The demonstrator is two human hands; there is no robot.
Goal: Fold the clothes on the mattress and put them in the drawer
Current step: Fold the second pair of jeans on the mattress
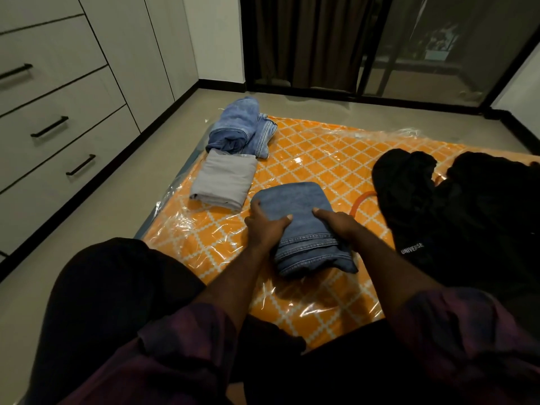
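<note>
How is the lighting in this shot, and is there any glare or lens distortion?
Head view: dim, warm indoor light; the black clothes pile loses nearly all detail. Glare streaks shine on the plastic wrap over the orange mattress. Wide-angle distortion tilts the drawer unit and the curtain. The folded jeans stay sharp.

You sat in a dim room with a pale tiled floor [96, 217]. White drawer fronts [58, 92] with black bar handles [49, 127] stood at your left. Ahead, dark curtains [306, 39] hung beside a black-framed glass door [438, 48] and a white wall [213, 36].
</note>
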